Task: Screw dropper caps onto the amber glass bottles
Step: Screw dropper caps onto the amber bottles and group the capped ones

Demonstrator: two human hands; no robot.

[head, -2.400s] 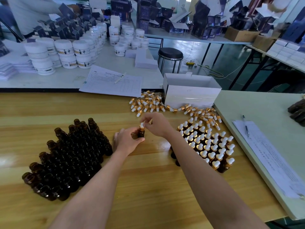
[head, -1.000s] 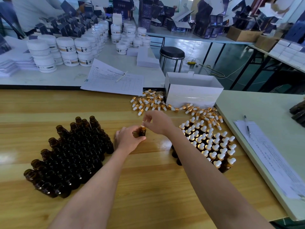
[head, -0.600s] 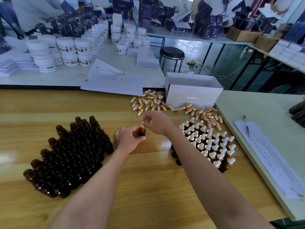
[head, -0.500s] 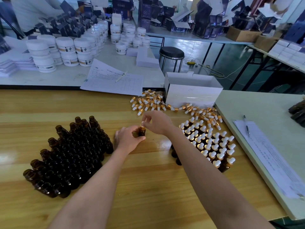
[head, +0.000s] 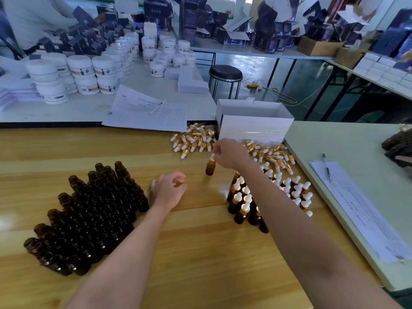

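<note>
My right hand (head: pixel 229 152) pinches the white bulb of the dropper cap on one amber bottle (head: pixel 210 167), which it carries upright just above the wooden table (head: pixel 196 253). My left hand (head: pixel 169 189) rests on the table beside the block of uncapped amber bottles (head: pixel 89 215), fingers loosely curled and holding nothing. Capped bottles (head: pixel 245 206) with gold collars and white bulbs stand in a group under my right forearm. Loose dropper caps (head: pixel 194 141) lie in a heap at the far side of the table.
An open white box (head: pixel 254 123) stands behind the caps. A paper form with a pen (head: pixel 145 112) overlaps the table's far edge. White jars (head: pixel 78 74) crowd the bench behind. On the pale table at the right lie papers and a pen (head: pixel 326 167).
My left hand has let go of the bottle and dropped to the table. My right hand has carried the capped bottle to the right and further away.
</note>
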